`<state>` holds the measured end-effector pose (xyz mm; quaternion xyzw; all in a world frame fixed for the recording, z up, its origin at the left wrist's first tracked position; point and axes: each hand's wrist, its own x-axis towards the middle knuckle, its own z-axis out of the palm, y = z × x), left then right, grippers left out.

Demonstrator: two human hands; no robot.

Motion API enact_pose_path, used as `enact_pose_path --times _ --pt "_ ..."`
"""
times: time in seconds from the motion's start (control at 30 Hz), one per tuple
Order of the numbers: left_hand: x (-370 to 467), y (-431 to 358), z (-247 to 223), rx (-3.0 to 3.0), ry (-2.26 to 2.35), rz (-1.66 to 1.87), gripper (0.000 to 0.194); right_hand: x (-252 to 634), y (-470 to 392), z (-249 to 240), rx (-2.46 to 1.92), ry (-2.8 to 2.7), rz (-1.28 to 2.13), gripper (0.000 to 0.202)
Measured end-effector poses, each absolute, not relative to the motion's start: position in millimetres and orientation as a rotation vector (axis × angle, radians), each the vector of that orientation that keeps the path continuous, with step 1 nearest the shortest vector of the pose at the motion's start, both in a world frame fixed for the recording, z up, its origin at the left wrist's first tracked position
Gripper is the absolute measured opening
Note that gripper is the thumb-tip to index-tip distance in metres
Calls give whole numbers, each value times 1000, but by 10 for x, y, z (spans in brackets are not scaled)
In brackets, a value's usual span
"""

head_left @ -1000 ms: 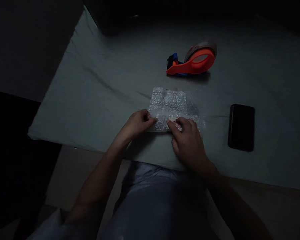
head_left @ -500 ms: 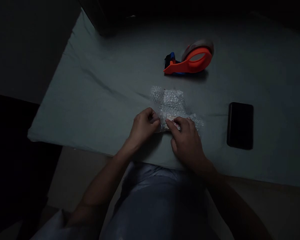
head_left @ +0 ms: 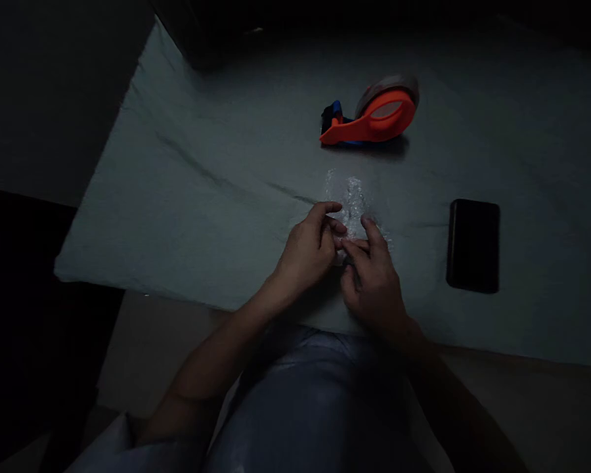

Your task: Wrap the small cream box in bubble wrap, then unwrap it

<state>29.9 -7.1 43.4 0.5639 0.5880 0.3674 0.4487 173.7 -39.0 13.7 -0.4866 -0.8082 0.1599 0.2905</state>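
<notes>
Shining faintly, crinkled clear bubble wrap sits pinched in the grip of left hand and right hand

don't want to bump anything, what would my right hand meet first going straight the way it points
Probably the bubble wrap, at the fingertips of the right hand; the left hand is very close too, and depth is unclear in this dim view.

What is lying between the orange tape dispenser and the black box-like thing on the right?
Only bare green cloth, slightly creased, as the head view shows.
</notes>
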Motion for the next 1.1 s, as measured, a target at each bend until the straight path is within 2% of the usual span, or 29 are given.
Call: enact_pose_path --times 0.2,0.4,0.5,0.63,0.73,0.8,0.97,1.1 --pt "192 -198 285 1900 1486 1131 12 1724 -345 122 -1261 -2182 432 40" --pt "110 -296 82 2229 1266 1037 14 1903 -305 207 -1242 -2104 415 31" --pt "133 -312 48 2254 1301 1012 14 2135 -302 224 -1511 -1854 346 34" --pt "183 -316 39 2240 1345 1012 14 2328 -339 104 -1837 -1545 715 57" --pt "214 -321 28 2237 1384 1013 14 2284 -352 -3 -1796 -1360 1004 61" --pt "231 -327 18 2249 1407 1023 13 2188 -331 -14 -1722 -1218 1086 55" --pt "296 -351 14 2293 1439 1040 13 1881 -237 160 -1623 -1113 1139 23" --pt "358 -370 29 2307 1478 1071 15 1672 -233 253 -1559 -1237 1063 23"
